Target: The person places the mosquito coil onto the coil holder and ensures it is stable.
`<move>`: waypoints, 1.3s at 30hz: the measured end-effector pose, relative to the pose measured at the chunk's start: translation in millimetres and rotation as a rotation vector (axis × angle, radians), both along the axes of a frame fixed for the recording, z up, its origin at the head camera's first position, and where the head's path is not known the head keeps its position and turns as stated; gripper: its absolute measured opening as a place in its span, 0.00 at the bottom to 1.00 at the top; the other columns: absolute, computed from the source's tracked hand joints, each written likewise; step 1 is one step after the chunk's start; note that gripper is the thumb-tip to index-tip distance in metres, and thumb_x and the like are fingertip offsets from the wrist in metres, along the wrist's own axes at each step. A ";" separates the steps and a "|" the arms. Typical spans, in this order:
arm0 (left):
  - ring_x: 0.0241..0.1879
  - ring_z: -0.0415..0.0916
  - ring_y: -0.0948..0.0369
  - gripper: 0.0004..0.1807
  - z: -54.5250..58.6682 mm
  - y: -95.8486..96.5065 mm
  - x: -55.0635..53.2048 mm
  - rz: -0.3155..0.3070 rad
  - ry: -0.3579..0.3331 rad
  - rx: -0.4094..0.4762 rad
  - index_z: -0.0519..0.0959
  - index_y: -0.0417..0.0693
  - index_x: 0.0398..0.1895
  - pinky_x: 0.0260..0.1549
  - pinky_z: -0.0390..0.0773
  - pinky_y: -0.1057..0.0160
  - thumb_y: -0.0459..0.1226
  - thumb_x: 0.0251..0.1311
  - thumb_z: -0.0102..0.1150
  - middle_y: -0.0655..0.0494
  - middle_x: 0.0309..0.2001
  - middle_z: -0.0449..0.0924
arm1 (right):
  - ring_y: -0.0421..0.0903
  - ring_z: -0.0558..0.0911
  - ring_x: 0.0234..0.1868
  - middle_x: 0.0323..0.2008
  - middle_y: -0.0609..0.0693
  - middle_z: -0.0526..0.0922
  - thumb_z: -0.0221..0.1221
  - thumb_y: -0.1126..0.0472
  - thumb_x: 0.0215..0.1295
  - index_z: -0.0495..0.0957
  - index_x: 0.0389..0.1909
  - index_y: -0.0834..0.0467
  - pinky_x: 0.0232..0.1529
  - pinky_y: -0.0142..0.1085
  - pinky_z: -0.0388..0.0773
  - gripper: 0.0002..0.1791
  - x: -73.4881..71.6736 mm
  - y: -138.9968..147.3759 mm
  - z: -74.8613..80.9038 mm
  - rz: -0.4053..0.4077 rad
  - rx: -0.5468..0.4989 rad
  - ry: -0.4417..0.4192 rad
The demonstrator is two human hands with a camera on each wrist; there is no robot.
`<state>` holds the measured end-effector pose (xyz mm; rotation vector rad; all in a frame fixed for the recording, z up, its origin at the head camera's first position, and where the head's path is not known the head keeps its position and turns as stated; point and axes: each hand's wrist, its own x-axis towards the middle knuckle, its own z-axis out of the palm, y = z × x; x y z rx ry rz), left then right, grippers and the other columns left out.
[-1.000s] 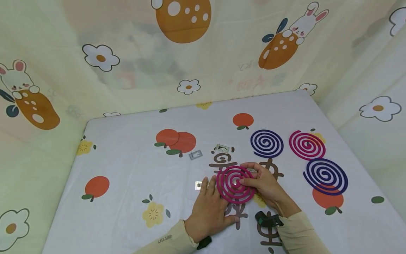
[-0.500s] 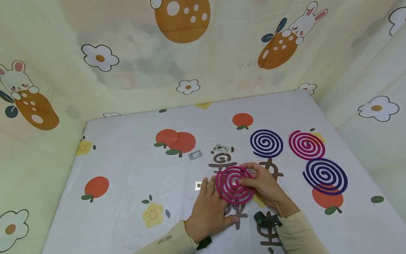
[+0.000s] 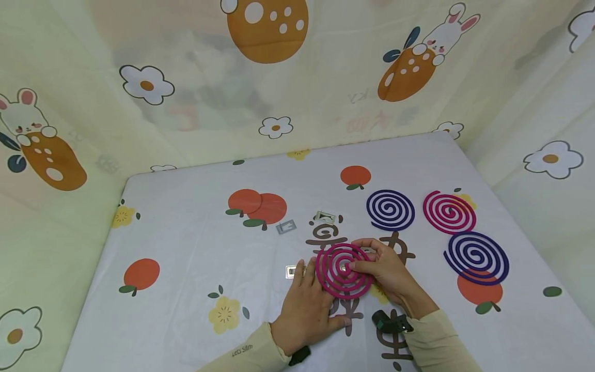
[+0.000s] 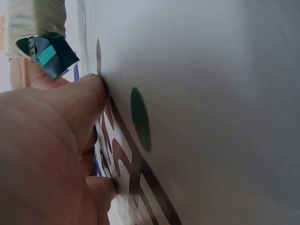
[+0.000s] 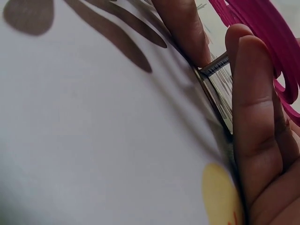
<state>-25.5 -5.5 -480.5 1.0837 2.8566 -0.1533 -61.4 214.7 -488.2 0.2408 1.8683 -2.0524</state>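
Magenta and coiled flat, the spiral (image 3: 345, 273) sits between the two hands in the head view, its left edge by the fingers of the left hand (image 3: 303, 309) and its right side in the grip of the right hand (image 3: 389, 273). The right thumb lies over the spiral near its centre while other fingers reach to its far right rim; the right wrist view shows fingers below the coil. The left hand has its fingers stretched forward, low over the white cloth (image 3: 176, 248), its thumb resting on the fabric. Beneath the spiral, a metal plate (image 5: 219, 93) lies on the cloth, a narrow tab (image 5: 216, 64) rising from it between the fingertips of both hands. A small metal stand (image 3: 291, 272) lies just left of the left fingertips, partly covered by them; two others, a grey stand (image 3: 286, 227) and a pale stand (image 3: 325, 217), lie beyond the hands. To the right, well apart from the left hand, are a far navy coil (image 3: 390, 208), a second magenta coil (image 3: 450, 211) and a near navy coil (image 3: 476, 253).
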 end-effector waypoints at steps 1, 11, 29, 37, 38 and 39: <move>0.79 0.54 0.42 0.52 0.0 0.2 -0.1 0.001 0.002 -0.001 0.55 0.62 0.84 0.76 0.54 0.41 0.76 0.63 0.44 0.47 0.82 0.54 | 0.47 0.91 0.38 0.37 0.55 0.90 0.67 0.70 0.66 0.64 0.67 0.69 0.43 0.37 0.87 0.32 0.0 -0.1 -0.1 -0.001 0.001 0.000; 0.79 0.55 0.43 0.52 1.0 0.3 0.4 0.004 0.011 0.001 0.56 0.61 0.84 0.76 0.55 0.41 0.76 0.63 0.45 0.47 0.82 0.55 | 0.47 0.91 0.39 0.39 0.56 0.90 0.67 0.70 0.65 0.65 0.67 0.68 0.43 0.37 0.87 0.32 0.0 -0.5 0.0 -0.011 0.023 -0.010; 0.80 0.52 0.42 0.52 2.8 0.4 0.0 0.008 -0.031 -0.008 0.54 0.60 0.85 0.77 0.54 0.42 0.75 0.63 0.45 0.49 0.83 0.53 | 0.47 0.91 0.37 0.37 0.56 0.90 0.66 0.70 0.65 0.66 0.67 0.68 0.42 0.35 0.87 0.31 -0.8 -2.1 1.3 -0.011 0.079 -0.013; 0.80 0.52 0.43 0.53 3.6 0.9 -0.1 0.009 -0.037 -0.019 0.54 0.60 0.85 0.77 0.54 0.42 0.76 0.63 0.45 0.49 0.83 0.53 | 0.46 0.91 0.36 0.35 0.56 0.90 0.66 0.71 0.64 0.66 0.66 0.68 0.41 0.35 0.87 0.31 -0.6 -3.3 1.3 -0.014 0.085 -0.006; 0.80 0.52 0.43 0.52 3.8 0.8 0.0 0.008 -0.032 -0.020 0.54 0.60 0.85 0.77 0.54 0.42 0.76 0.63 0.44 0.48 0.83 0.53 | 0.46 0.91 0.36 0.34 0.56 0.90 0.66 0.71 0.64 0.66 0.66 0.68 0.41 0.35 0.87 0.31 -0.5 -3.4 1.3 -0.015 0.085 -0.006; 0.80 0.52 0.43 0.52 3.9 0.6 0.2 0.006 -0.029 -0.020 0.54 0.61 0.85 0.77 0.54 0.42 0.76 0.64 0.44 0.48 0.83 0.53 | 0.46 0.91 0.35 0.34 0.55 0.90 0.66 0.71 0.64 0.66 0.66 0.68 0.40 0.35 0.87 0.31 -0.4 -3.5 1.4 -0.017 0.084 -0.007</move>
